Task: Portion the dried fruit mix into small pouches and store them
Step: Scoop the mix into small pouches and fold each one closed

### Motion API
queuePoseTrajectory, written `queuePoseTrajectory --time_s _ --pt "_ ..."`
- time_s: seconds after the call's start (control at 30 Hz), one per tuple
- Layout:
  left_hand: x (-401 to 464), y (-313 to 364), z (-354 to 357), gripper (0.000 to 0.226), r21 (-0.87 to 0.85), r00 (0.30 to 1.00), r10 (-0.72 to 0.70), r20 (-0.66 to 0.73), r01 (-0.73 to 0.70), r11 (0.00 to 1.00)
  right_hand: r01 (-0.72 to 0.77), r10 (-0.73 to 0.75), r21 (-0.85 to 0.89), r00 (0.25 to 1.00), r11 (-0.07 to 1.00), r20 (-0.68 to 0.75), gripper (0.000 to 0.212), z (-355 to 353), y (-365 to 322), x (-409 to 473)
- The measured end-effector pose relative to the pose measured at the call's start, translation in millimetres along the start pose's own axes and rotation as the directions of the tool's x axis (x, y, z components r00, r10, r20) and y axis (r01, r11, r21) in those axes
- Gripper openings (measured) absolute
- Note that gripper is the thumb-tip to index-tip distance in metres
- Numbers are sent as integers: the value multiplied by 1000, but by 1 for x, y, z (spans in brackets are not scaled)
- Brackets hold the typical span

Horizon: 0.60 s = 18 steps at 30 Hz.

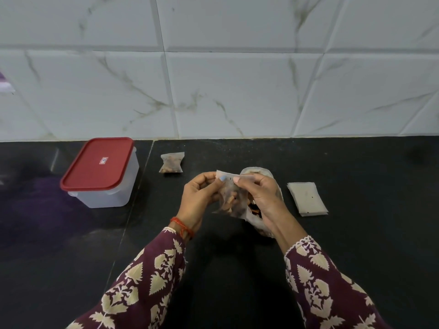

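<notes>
While we hold the small translucent paper pouch [231,198] up over the black stone desk [356,245], the step in hand looks like closing its mouth after filling. Our left hand [202,198] pinches the top edge at its left end, and our right hand [257,198] pinches the same edge a little further right, fingers [237,179] curled onto the paper. Brown and orange pieces of dried fruit mix show through the lower half of the pouch.

Just behind it and under our right hand stands the clear plastic bulk bag [261,176], open at the top, with more of the mix inside; how much is left we cannot tell. One filled and closed pouch [171,163] lies further back on the desk, to the left. A flat stack of empty white pouches [307,199] lies to the right, near the bulk bag but apart from it.

At far left sits the translucent rectangular box with a red lid [99,173]; the lid is on, and we cannot tell what is inside.

By our judgement the task is early. The next move calls for sealing the top edge evenly without tipping the pouch, then laying it beside the finished one.
</notes>
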<state>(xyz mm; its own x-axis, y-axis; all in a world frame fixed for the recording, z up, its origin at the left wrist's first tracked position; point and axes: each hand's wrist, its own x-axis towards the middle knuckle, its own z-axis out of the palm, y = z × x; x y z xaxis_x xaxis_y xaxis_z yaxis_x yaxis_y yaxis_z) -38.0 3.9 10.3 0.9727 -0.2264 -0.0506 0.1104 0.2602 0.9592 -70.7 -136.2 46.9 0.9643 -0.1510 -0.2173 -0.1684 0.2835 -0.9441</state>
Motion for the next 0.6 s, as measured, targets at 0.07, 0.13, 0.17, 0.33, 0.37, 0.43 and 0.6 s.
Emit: queuePoseTrajectory --time_s 0.07,0.13,0.17,0.33,0.37,0.43,0.6 --pt "0 1 1 9 4 1000 -6 13 6 1000 7 -7 6 1000 1000 -6 11 0 1 0" --pt "-1 1 1 10 14 1000 4 6 -4 1000 15 -15 9 1000 1000 -6 8 0 1 0" --pt "-1 1 1 10 28 1000 15 -6 -14 1000 17 -17 15 1000 1000 -3 7 0 2 0" --pt "-1 -2 4 7 83 994 91 -68 -85 993 11 -10 34 1000 999 -15 5 3 6 1" --pt "-2 -2 5 7 84 992 101 -76 -95 992 6 -5 27 1000 1000 -23 5 3 6 2" --pt "-2 -2 7 7 86 990 114 -83 -107 991 -3 3 3 999 1000 -36 4 4 7 2" --pt "-3 -3 8 9 92 994 107 -33 -103 990 19 -21 -47 998 999 -54 9 4 8 0"
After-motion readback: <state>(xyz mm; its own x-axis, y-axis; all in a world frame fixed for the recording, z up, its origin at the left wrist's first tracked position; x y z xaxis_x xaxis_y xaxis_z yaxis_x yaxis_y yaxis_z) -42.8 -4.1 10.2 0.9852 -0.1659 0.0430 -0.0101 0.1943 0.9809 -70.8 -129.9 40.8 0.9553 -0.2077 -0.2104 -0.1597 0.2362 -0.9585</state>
